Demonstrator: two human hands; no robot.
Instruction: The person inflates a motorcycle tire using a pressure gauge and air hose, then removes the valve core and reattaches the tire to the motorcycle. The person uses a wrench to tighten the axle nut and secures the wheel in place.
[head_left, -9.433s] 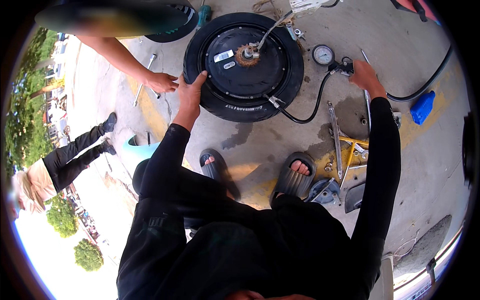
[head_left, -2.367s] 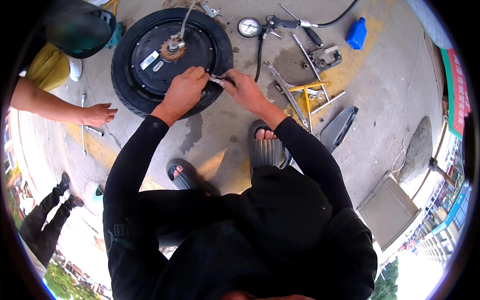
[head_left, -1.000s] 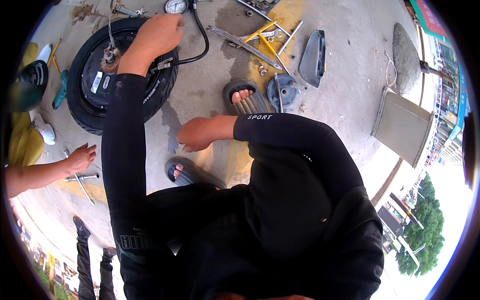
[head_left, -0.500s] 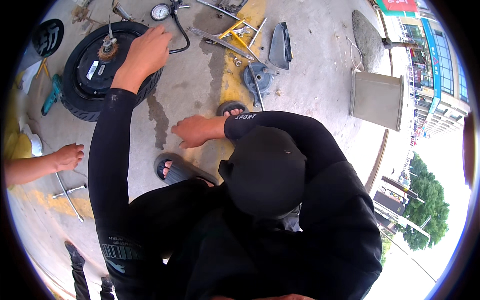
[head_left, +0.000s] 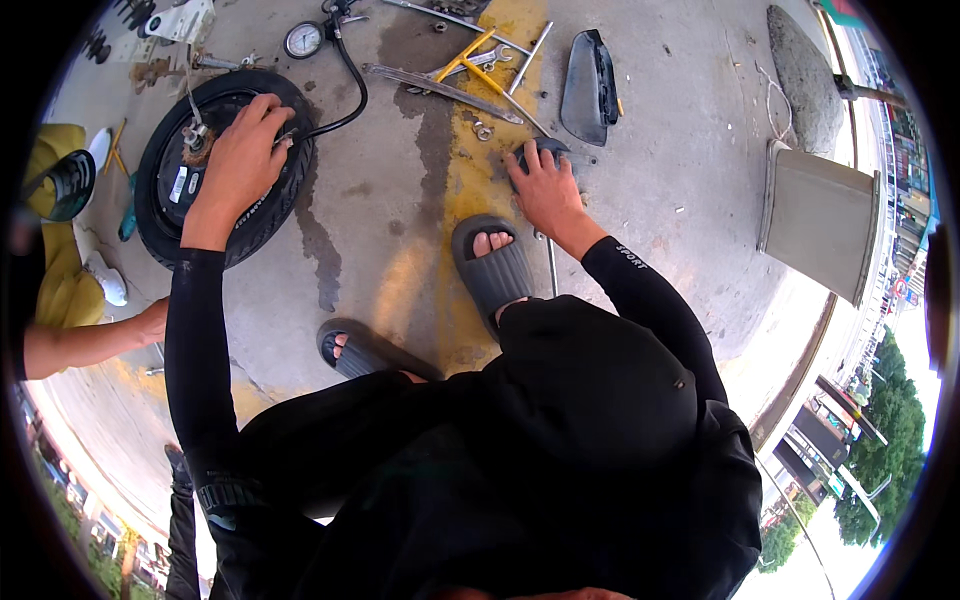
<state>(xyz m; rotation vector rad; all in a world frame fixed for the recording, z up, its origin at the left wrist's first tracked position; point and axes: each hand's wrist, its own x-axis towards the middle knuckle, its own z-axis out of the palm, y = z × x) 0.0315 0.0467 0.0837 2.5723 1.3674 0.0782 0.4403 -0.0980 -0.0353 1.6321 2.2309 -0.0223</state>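
- The black wheel (head_left: 215,165) (a small tyre around a hub with a motor-like centre) lies flat on the concrete ground (head_left: 690,200) at the upper left of the view, beside a dark wet stain.
- The left hand (head_left: 240,160) rests palm down on the tyre's right side, fingers loosely spread over the rubber, right where a black hose (head_left: 345,85) meets the wheel; whether it pinches the hose end I cannot tell.
- The hose runs up to a round pressure gauge (head_left: 302,40) lying on the ground just above the wheel.
- The right hand (head_left: 545,185) is pressed on a small dark object (head_left: 545,150) on the ground, fingers spread and curled over its top, well apart from the wheel.
- Two feet in dark slippers sit between the hands, the right slipper (head_left: 490,270) just below the right hand.
- Above that hand lie long metal tyre levers (head_left: 440,90), yellow-handled tools (head_left: 480,65) and a dark curved plastic cover (head_left: 588,75).
- Another person's hand (head_left: 150,320) reaches in from the left edge, below the wheel.
- A pale square slab (head_left: 815,215) stands at the right.
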